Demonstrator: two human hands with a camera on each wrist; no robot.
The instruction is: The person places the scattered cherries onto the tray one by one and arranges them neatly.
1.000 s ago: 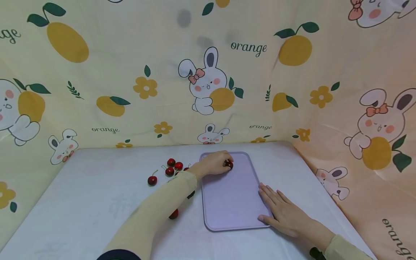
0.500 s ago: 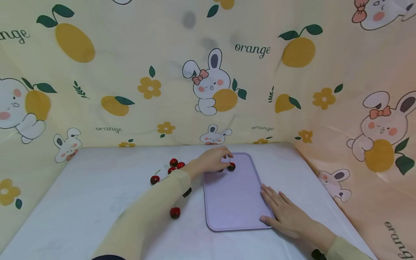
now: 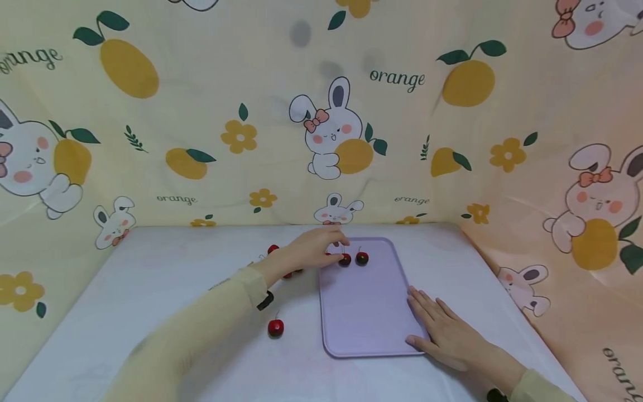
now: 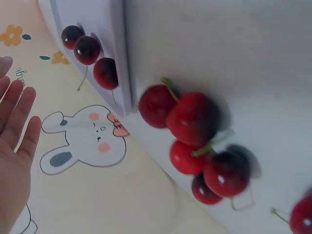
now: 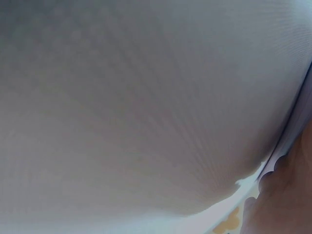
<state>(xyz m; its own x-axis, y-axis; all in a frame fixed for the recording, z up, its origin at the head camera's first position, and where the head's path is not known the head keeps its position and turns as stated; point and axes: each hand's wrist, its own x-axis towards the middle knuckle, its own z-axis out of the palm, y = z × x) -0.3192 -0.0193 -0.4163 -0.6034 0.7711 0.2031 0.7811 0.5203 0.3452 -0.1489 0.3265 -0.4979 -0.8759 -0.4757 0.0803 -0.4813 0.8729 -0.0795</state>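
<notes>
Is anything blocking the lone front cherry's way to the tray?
Only the raised left rim of the tray. Tabletop shows between it and the lone cherry; the left hand is farther back, and the right hand is at the tray's opposite side.

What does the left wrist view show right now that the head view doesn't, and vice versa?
Only the left wrist view shows, unobstructed, the five bunched cherries on the white tabletop; in the head view the left arm hides most of them.

Only the head view shows the right hand, lying along the right edge of the tray, and the tray's near end.

Both show the left hand, three cherries on the tray (one largely hidden by fingers in the head view) and the rabbit-print backdrop.
</notes>
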